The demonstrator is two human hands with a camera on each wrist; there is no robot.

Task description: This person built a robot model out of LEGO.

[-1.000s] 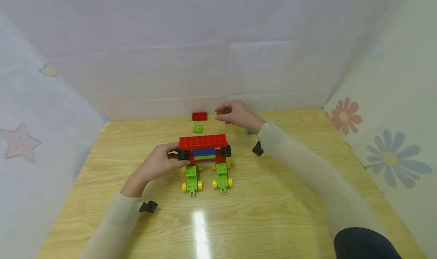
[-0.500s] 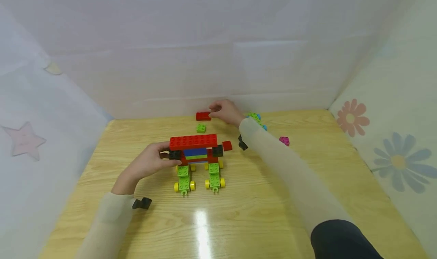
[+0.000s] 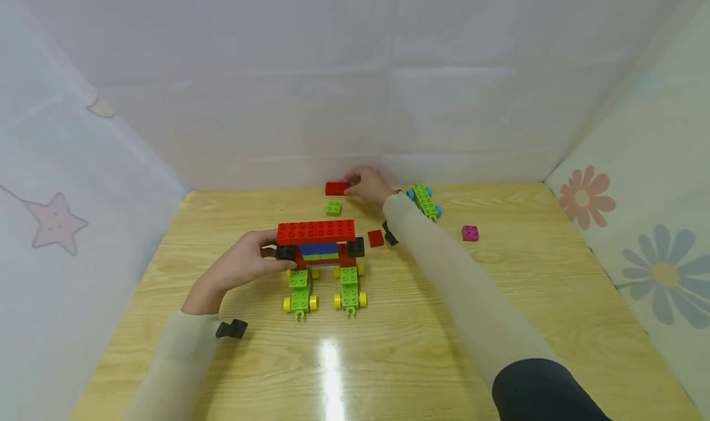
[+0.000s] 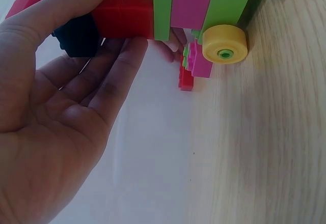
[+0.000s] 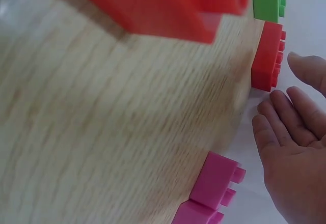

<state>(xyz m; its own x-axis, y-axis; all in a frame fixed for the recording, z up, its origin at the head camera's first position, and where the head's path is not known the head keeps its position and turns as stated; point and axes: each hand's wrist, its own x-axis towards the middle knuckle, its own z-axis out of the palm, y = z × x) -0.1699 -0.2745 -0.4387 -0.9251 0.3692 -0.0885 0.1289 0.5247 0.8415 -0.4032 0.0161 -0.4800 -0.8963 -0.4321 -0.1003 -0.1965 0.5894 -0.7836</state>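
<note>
A toy-brick build (image 3: 316,230) stands on the table, with a long red top, blue and red bricks below and green bases on yellow wheels. My left hand (image 3: 238,267) grips its left end. In the left wrist view, the thumb lies over a red brick (image 4: 122,10) while the fingers reach beneath. At the back edge, my right hand (image 3: 370,185) is at the right end of a loose red brick (image 3: 336,189). The right wrist view has that same red brick (image 5: 267,56) just beyond the parted thumb and fingers of the right hand (image 5: 295,142).
A small green brick (image 3: 333,208) lies behind the build, a flat red piece (image 3: 375,238) to its right. Farther right are a green base (image 3: 425,200) with blue wheels and a magenta brick (image 3: 470,233). White cloth (image 3: 310,119) rises behind the table.
My right hand has moved left along the back edge to the loose red brick. The left hand keeps its grip on the build. The head view has shifted slightly.
</note>
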